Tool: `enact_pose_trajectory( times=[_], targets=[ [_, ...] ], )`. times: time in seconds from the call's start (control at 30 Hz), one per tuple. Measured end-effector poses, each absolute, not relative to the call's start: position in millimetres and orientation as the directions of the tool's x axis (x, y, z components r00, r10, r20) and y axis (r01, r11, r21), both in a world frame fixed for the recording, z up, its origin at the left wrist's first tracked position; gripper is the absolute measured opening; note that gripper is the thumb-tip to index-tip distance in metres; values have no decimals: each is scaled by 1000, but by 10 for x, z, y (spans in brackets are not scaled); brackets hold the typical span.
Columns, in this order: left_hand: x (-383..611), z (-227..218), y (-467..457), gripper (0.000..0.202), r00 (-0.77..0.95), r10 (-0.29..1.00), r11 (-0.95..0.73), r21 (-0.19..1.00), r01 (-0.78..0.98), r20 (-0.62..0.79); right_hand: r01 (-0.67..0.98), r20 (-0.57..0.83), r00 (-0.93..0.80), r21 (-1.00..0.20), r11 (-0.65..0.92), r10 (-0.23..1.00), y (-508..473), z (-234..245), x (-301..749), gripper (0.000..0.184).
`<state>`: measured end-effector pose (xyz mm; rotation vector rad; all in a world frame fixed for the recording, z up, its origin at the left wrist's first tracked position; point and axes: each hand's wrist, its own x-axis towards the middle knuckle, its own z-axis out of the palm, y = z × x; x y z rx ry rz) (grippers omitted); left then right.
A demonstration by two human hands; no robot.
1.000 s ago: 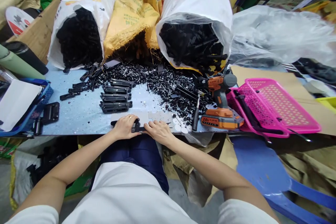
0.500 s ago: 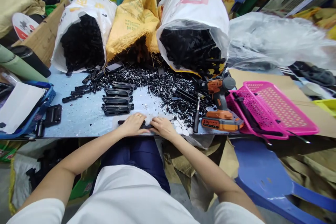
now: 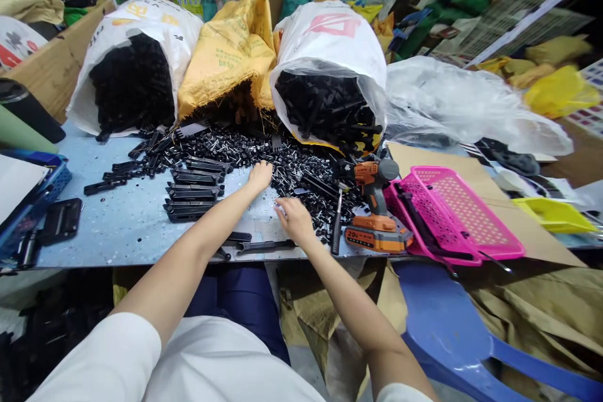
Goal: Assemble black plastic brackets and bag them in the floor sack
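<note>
My left hand (image 3: 260,176) reaches to the near edge of a heap of small black pieces and silvery screws (image 3: 301,166). Its fingers are curled together; whatever they pinch is too small to make out. My right hand (image 3: 296,220) hovers over the bench just right of it, thumb and forefinger apart, with nothing visible between them. Below both hands, long black plastic parts (image 3: 266,245) lie along the bench's front edge. A stack of black assembled parts (image 3: 193,191) sits left of my left forearm.
An orange cordless drill (image 3: 377,207) and a hammer (image 3: 337,220) lie to the right, beside a pink basket (image 3: 471,213). Behind the heap, a white sack (image 3: 330,38), a yellow sack (image 3: 226,56) and another white sack (image 3: 183,31) spill black parts. A blue chair (image 3: 438,320) stands below.
Both hands have left the long black parts at the front edge. My left hand has moved forward to the heap; my right has lifted slightly forward. The head view has shifted.
</note>
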<state>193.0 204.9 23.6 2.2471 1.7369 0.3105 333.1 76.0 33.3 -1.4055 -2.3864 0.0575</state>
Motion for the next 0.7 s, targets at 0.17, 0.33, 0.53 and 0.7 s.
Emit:
enact_pose_trajectory(
  times=[0.17,0.33,0.53,0.7],
  targets=[
    [1912,292,2065,28,284,958,-281,304,910,36,977,217,-122,-145,155,969,1813,367,3449,35],
    [1522,492,1695,20,333,933,-358,278,892,133,984,55,-118,-130,124,991,2315,361,3396,25],
    [333,405,559,15,337,806,-495,242,834,486,956,181,-120,-245,163,976,1924,402,3467,28],
    [-92,162,-31,14,328,791,-467,163,869,516,854,179,-270,-409,321,946,1231,366,3255,25]
  ],
)
